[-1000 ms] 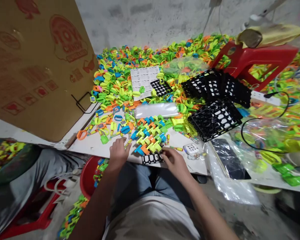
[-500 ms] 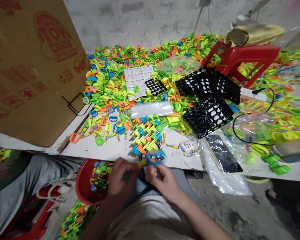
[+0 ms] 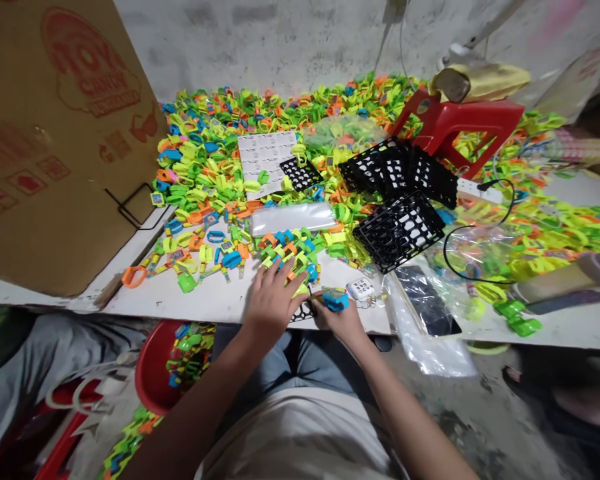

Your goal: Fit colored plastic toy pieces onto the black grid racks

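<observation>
Several toy watches [image 3: 300,241] in green, yellow, orange and blue stand packed in slanting rows at the table's front edge. Beneath them, part of a black perforated tray [image 3: 303,311] shows. My left hand [image 3: 270,297] lies over the near left of these rows, fingers spread and touching them. Close to the tray's right side, my right hand [image 3: 344,319] is closed on a blue toy watch [image 3: 335,301]; its fingertips are partly hidden. A white earphone-like case [image 3: 360,288] lies just beyond it.
Loose toy watches [image 3: 205,153] heap up along the wall. Black trays [image 3: 400,230] are stacked at right, near a phone [image 3: 427,300] under clear plastic. A large carton [image 3: 70,153] stands left. A red basin [image 3: 153,373] of toys sits below the table edge.
My left hand has moved from the table edge up onto the packed watches and spread out. My right hand has moved right and forward, carrying the blue watch. The view has shifted slightly.
</observation>
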A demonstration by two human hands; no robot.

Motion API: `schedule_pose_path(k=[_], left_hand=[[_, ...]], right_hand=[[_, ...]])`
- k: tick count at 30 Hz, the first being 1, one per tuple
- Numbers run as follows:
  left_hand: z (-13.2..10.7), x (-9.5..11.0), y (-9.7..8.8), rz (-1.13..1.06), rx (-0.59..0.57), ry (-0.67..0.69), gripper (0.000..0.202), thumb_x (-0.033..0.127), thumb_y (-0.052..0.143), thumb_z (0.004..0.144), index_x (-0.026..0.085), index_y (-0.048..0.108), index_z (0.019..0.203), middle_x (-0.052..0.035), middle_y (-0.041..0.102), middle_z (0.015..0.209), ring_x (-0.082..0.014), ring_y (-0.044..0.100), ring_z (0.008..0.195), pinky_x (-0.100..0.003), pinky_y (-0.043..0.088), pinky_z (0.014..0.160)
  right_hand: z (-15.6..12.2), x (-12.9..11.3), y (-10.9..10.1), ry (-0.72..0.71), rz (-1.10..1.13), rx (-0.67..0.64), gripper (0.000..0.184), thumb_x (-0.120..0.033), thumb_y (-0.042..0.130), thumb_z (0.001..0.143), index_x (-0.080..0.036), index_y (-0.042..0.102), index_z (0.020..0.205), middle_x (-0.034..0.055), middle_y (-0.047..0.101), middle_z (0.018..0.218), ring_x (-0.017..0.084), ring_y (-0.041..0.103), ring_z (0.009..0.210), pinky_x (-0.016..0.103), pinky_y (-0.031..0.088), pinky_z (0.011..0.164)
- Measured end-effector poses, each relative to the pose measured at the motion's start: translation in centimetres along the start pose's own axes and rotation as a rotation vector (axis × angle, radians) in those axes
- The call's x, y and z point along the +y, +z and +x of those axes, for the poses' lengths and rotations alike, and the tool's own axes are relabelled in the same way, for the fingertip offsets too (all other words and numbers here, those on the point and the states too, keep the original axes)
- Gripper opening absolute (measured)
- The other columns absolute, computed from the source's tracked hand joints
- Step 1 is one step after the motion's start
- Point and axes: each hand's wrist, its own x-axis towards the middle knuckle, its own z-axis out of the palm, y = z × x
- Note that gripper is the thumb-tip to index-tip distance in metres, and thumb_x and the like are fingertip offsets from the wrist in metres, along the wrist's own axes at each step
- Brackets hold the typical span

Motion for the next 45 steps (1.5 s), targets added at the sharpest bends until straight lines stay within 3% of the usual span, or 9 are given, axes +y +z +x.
schedule_pose_path(k=[5, 12, 16, 27, 30, 33, 38, 41, 45], left_hand=[[-0.3, 0.1, 0.7, 0.034, -0.033, 0.069, 0.038, 0.036, 0.048, 0.09, 0.027, 0.053, 0.127, -0.0029, 0.048, 0.137, -0.024, 0.047, 0.123, -0.044, 0.029, 0.105], [0.4, 1.3, 0.1, 0.01, -0.039, -0.015, 0.07, 0.057, 0.055, 0.078, 0.013, 0.048, 0.131, -0.0151, 0.056, 0.125, -0.0291, 0.051, 0.115, -0.045, 0.03, 0.104], [1.3, 2.1, 0.0, 0.038, -0.065, -0.117, 0.049, 0.047, 0.053, 0.083, 0.02, 0.055, 0.125, -0.0124, 0.061, 0.115, -0.0281, 0.055, 0.103, -0.047, 0.034, 0.096], [2.1, 3.1, 0.2, 0.066, -0.046, -0.23, 0.041, 0.047, 0.048, 0.086, 0.024, 0.056, 0.119, -0.0104, 0.057, 0.117, -0.028, 0.052, 0.104, -0.047, 0.034, 0.093], [1.4, 0.4, -1.0, -0.018, 0.034, -0.223, 0.041, 0.044, 0.049, 0.087, 0.028, 0.052, 0.124, -0.0076, 0.052, 0.127, -0.0253, 0.048, 0.113, -0.044, 0.032, 0.098], [0.2, -5.2, -1.7, 0.002, 0.109, -0.463, 0.038, 0.039, 0.043, 0.09, 0.024, 0.052, 0.124, -0.0093, 0.052, 0.127, -0.0263, 0.046, 0.116, -0.044, 0.032, 0.099], [-2.5, -13.9, -0.1, -0.03, -0.094, -0.727, 0.03, 0.026, 0.049, 0.082, 0.013, 0.063, 0.106, -0.0169, 0.062, 0.109, -0.0307, 0.053, 0.107, -0.043, 0.038, 0.093], [-4.1, -15.0, 0.6, -0.096, -0.101, -0.718, 0.02, 0.024, 0.05, 0.079, 0.015, 0.065, 0.09, -0.0128, 0.066, 0.096, -0.0261, 0.059, 0.094, -0.035, 0.044, 0.083], [-6.6, -12.0, -0.3, -0.176, -0.009, -0.756, 0.025, 0.03, 0.043, 0.084, 0.014, 0.057, 0.098, -0.0111, 0.063, 0.093, -0.0213, 0.061, 0.084, -0.032, 0.048, 0.076]], right_hand=[[0.5, -1.4, 0.2, -0.072, -0.305, -0.114, 0.016, -0.017, 0.049, 0.077, -0.015, 0.065, 0.076, 0.0085, 0.068, 0.081, 0.018, 0.062, 0.076, 0.025, 0.045, 0.07], [2.3, -2.4, 0.2, -0.064, -0.496, -0.335, 0.009, -0.012, 0.051, 0.07, -0.014, 0.059, 0.066, 0.0063, 0.062, 0.066, 0.014, 0.052, 0.058, 0.021, 0.033, 0.055], [2.8, -3.2, 0.0, -0.077, -0.63, -0.389, 0.008, -0.008, 0.052, 0.065, -0.013, 0.058, 0.065, 0.0091, 0.062, 0.066, 0.014, 0.051, 0.057, 0.022, 0.028, 0.053], [2.3, -1.5, -0.4, -0.081, -0.28, -0.275, 0.017, -0.019, 0.047, 0.081, -0.014, 0.057, 0.068, 0.0035, 0.061, 0.069, 0.012, 0.051, 0.064, 0.021, 0.036, 0.061], [0.8, -1.2, 0.0, -0.055, -0.175, -0.208, 0.017, -0.029, 0.051, 0.083, -0.015, 0.059, 0.08, 0.0042, 0.061, 0.073, 0.014, 0.053, 0.066, 0.023, 0.04, 0.063], [-0.7, -1.3, -0.2, -0.03, -0.109, -0.163, 0.031, -0.038, 0.051, 0.084, -0.014, 0.058, 0.103, 0.0054, 0.061, 0.078, 0.016, 0.056, 0.069, 0.027, 0.045, 0.067], [-2.5, -2.0, -1.2, -0.042, -0.134, -0.131, 0.033, -0.039, 0.048, 0.086, -0.016, 0.06, 0.106, 0.0078, 0.062, 0.084, 0.018, 0.058, 0.074, 0.029, 0.046, 0.069], [-3.4, -3.3, -1.4, -0.061, -0.119, -0.193, 0.026, -0.037, 0.045, 0.089, -0.018, 0.063, 0.092, 0.0075, 0.064, 0.087, 0.018, 0.059, 0.077, 0.028, 0.046, 0.07], [-4.8, -5.9, 0.1, -0.075, -0.024, -0.333, 0.025, -0.035, 0.045, 0.089, -0.02, 0.065, 0.087, 0.0048, 0.064, 0.08, 0.015, 0.058, 0.073, 0.024, 0.044, 0.065]])
